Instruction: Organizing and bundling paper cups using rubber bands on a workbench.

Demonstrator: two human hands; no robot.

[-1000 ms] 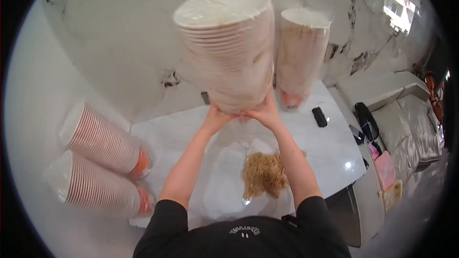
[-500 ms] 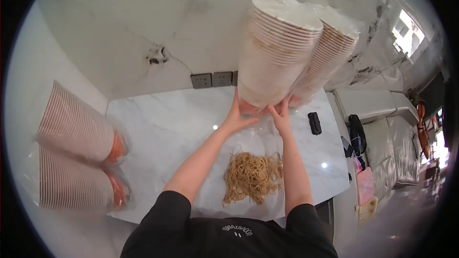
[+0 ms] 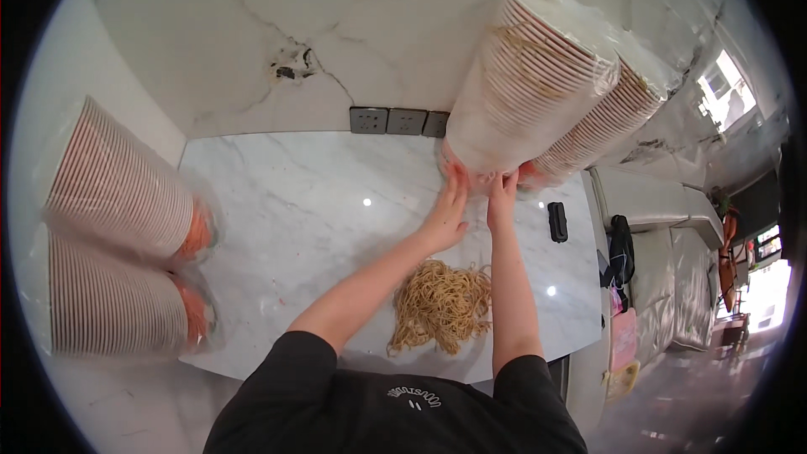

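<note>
We had the white marbled tabletop (image 3: 303, 227) beneath the work, and at its back right the wrapped front stack of pale cups (image 3: 530, 84) appeared to rest on its base, close against the second stack (image 3: 605, 109); whether the two touched, we could not tell. We judged the step in hand to be settling that front stack in place, and thought the next move called for checking that it stood steady before both hands came away. Two more wrapped stacks (image 3: 122, 189) lay on their sides at the left.

Our left hand (image 3: 444, 217) reached the foot of the front stack with its grip spread, fingers straight and thumb standing off. Our right hand (image 3: 502, 199) had its fingertips at the same foot; we could not tell whether that grip pinched the wrap. Nearer us lay a tan heap of thin loops (image 3: 441, 307), and to the right a small black case (image 3: 557, 222).

Compared with half a second earlier, the front stack stood farther right of the wall sockets (image 3: 399, 121), and our left hand had come from its side to its front.
</note>
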